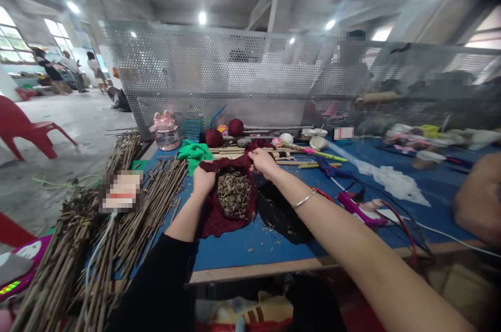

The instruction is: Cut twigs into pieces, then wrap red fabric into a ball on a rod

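Observation:
A dark red cloth (219, 220) lies on the blue table (274, 246), heaped with dry brown plant bits (234, 192). My left hand (203, 180) is closed on the cloth's left edge. Over at the far rim, my right hand (263, 161) pinches the cloth and lifts it a little. A silver bangle (304, 199) sits on my right wrist. A black cloth (279, 212) lies just right of the red one.
Bundles of dry sticks (129, 217) cover the table's left side. A green cloth (194, 154), red yarn balls (214, 137), a pink jar (166, 131) and a glue gun (354, 205) with cables lie around. A perforated metal screen (235, 71) stands behind. Another person's arm (479, 201) is at right.

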`<state>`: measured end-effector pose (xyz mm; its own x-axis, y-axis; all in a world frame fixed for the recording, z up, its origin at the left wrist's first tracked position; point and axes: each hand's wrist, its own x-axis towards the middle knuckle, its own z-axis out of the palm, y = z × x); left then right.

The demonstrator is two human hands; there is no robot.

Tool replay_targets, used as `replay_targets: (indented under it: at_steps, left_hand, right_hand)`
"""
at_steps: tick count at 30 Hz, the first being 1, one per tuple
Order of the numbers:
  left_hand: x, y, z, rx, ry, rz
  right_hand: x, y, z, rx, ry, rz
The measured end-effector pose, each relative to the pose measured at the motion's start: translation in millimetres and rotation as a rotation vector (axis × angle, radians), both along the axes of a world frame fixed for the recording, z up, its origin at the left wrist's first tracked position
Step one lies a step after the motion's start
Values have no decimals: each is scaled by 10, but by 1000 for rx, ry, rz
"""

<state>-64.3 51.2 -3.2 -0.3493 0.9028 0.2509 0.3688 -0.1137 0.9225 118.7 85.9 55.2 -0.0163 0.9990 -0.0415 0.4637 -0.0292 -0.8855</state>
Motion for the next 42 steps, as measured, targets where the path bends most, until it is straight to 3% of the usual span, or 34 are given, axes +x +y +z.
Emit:
replay_targets:
  at_steps: [4,10,13,16,19,21,25,28,31,33,36,39,42]
  left_hand:
    - [82,-82,71,71,99,-28]
    - [95,-154,156,121,256,-330]
    - [45,-131,144,138,301,-391]
    - [-2,-84,102,65,361,-318]
    - [-35,-47,65,-22,362,-154]
    - [-53,-33,53,-48,333,-40]
    - [-95,-10,29,-79,266,105]
    - [-139,17,-15,-128,225,167]
    - [-192,48,-65,-126,156,202]
    - [-230,66,-90,-110,121,215]
    - [-274,84,-106,-92,95,229]
    - [-283,85,-107,-99,73,220]
    - [-260,74,-103,-104,55,198]
  right_hand:
    - [-243,-48,-13,33,-3,180]
    - [-489,41,-169,384,-187,540]
    - [-515,51,-168,395,-199,599]
    - [-428,-94,-65,429,-201,626]
    - [-151,-384,66,511,-277,484]
    - [131,-615,98,451,-440,428]
    - [683,-1045,-78,47,-701,546]
    - [879,-1228,-346,79,-646,586]
    - [897,-1237,-549,173,-580,507]
    - [880,-1177,-594,199,-574,424]
    - [845,-1079,-538,175,-585,367]
    - [743,-1012,-450,162,-598,409]
    - [560,-936,-453,242,-639,458]
